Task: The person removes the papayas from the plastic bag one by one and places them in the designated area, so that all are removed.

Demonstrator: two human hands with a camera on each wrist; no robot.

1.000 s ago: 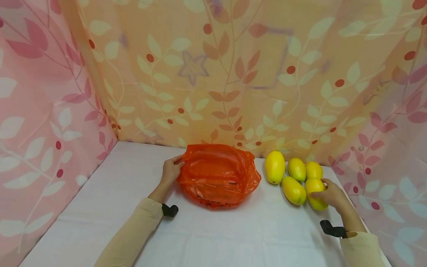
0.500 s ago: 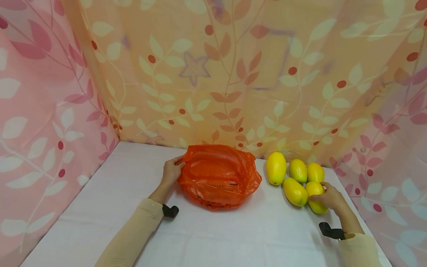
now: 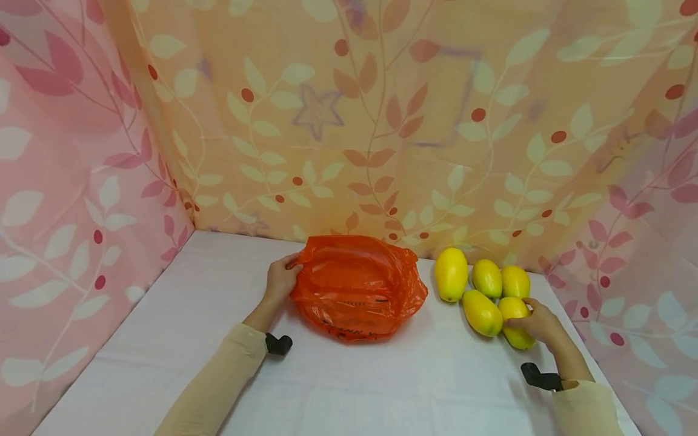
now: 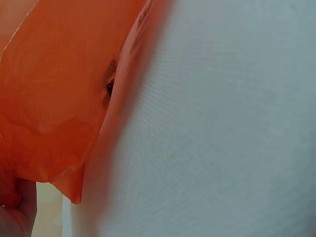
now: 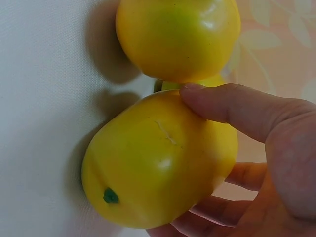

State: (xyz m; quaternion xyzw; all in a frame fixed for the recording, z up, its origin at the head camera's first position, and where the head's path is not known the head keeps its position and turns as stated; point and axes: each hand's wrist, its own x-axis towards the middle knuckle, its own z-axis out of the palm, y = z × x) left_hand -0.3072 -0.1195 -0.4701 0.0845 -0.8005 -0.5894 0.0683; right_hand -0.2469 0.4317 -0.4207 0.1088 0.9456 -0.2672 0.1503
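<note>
My left hand (image 3: 280,280) pinches the left edge of a crinkled orange-red plastic bag (image 3: 354,284) with dark lettering near its front. In the left wrist view the bag (image 4: 64,84) fills the upper left, and only part of the hand (image 4: 17,212) shows at the corner. On the right, my right hand (image 3: 541,324) grips the nearest yellow mango (image 3: 515,312), thumb on one side and fingers round the other. The right wrist view shows this mango (image 5: 153,163) lying close to the cloth, its green stem spot towards the camera.
More mangoes lie behind and left of the gripped one: a long one (image 3: 451,274), one in front (image 3: 482,313), and two at the back (image 3: 487,278). A white cloth (image 3: 371,387) covers the table. Floral curtains (image 3: 382,121) stand behind and at both sides.
The view shifts slightly between the first two frames. Both hands, the bag and the mangoes otherwise look the same.
</note>
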